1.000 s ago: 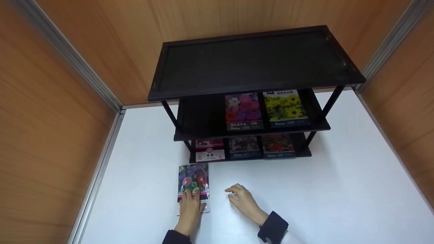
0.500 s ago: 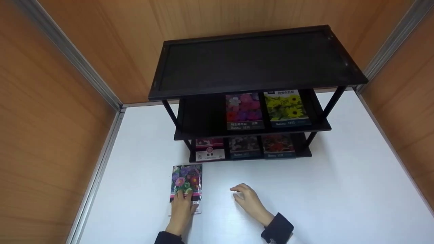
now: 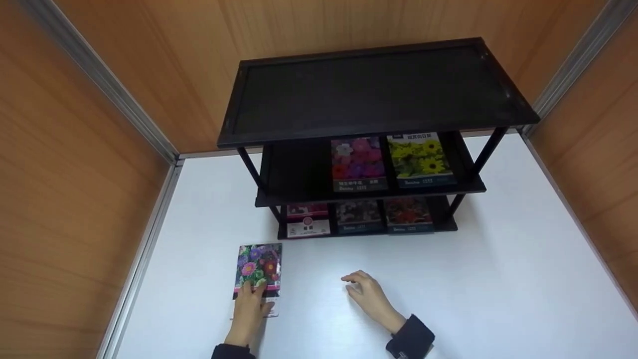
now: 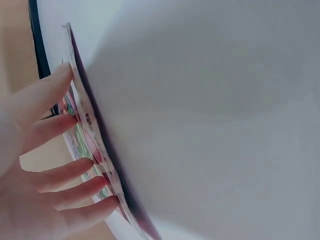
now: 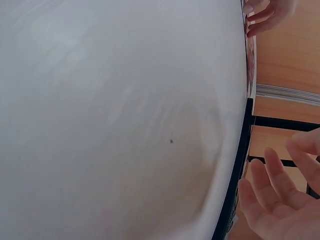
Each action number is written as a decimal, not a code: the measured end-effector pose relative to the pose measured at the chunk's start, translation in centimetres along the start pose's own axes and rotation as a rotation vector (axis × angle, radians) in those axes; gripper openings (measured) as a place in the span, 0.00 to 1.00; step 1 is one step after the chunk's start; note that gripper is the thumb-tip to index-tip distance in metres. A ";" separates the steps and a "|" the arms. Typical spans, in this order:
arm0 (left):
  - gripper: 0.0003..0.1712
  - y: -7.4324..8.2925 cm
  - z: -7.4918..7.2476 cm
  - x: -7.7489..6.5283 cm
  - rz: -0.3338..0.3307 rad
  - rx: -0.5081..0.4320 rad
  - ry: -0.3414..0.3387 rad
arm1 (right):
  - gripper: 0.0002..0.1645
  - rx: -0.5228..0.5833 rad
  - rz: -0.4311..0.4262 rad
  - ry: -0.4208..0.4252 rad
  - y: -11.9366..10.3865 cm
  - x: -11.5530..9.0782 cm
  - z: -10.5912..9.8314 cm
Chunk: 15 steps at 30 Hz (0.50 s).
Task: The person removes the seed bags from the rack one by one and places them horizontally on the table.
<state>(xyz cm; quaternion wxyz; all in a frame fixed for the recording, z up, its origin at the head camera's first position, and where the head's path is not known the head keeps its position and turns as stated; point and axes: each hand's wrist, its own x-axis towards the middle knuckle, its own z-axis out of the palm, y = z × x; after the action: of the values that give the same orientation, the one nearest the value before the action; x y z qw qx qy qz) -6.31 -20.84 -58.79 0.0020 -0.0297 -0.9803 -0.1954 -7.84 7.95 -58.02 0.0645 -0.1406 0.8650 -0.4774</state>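
A flower-printed seed packet (image 3: 260,264) lies flat on the white table (image 3: 319,329) at the front left. My left hand (image 3: 247,311) rests on its lower part, fingers extended over the print and the thumb by the right edge. In the left wrist view the spread fingertips touch the face of the packet (image 4: 91,141), whose near edge stands slightly off the surface. My right hand (image 3: 371,301) hovers loosely bent to the right of it and holds nothing. The right wrist view shows the same hand (image 5: 285,200) with relaxed, parted fingers.
A black three-tier shelf (image 3: 379,94) stands behind the hands. On its middle tier lie a pink-flower packet (image 3: 359,162) and a yellow-flower packet (image 3: 421,157). Three more packets lie on the bottom tier, including a white-and-pink one (image 3: 308,224). Wood-grain walls (image 3: 75,199) enclose the table.
My left hand has slid the seed packet left across the table, away from below the shelf's left end. My right hand has shifted slightly to the right.
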 end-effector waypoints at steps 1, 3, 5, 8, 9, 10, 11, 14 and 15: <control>0.27 -0.2 -0.1 0.0 -0.006 -0.002 -0.004 | 0.12 0.003 0.003 -0.002 0.0 0.0 0.0; 0.27 -0.6 -0.4 0.0 -0.018 -0.008 -0.014 | 0.12 0.006 0.008 -0.005 0.1 0.0 0.0; 0.27 -1.0 -0.6 0.0 -0.031 -0.017 -0.025 | 0.12 0.009 0.012 -0.007 0.3 -0.1 0.0; 0.27 -1.6 -0.9 0.1 -0.052 -0.032 -0.043 | 0.12 0.009 0.011 -0.002 0.3 -0.1 0.0; 0.28 -1.9 -1.0 0.1 -0.055 -0.034 -0.045 | 0.12 0.011 0.010 0.001 0.3 -0.1 -0.1; 0.27 -2.1 -1.1 0.2 -0.058 -0.037 -0.047 | 0.12 0.015 0.010 0.002 0.3 -0.1 -0.1; 0.27 -2.3 -1.2 0.2 -0.059 -0.039 -0.049 | 0.12 0.018 0.012 0.003 0.3 -0.1 -0.2; 0.27 -2.9 -1.6 0.4 -0.071 -0.039 -0.057 | 0.13 0.023 0.019 0.002 0.3 -0.2 -0.4; 0.28 -3.0 -1.7 0.4 -0.077 -0.043 -0.061 | 0.13 0.027 0.021 0.002 0.4 -0.2 -0.5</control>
<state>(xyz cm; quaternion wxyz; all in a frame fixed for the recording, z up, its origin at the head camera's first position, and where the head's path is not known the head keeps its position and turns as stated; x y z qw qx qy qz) -6.90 -24.27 -58.35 -0.0361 0.0020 -0.9758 -0.2156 -7.87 8.58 -58.09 0.0706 -0.1300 0.8601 -0.4883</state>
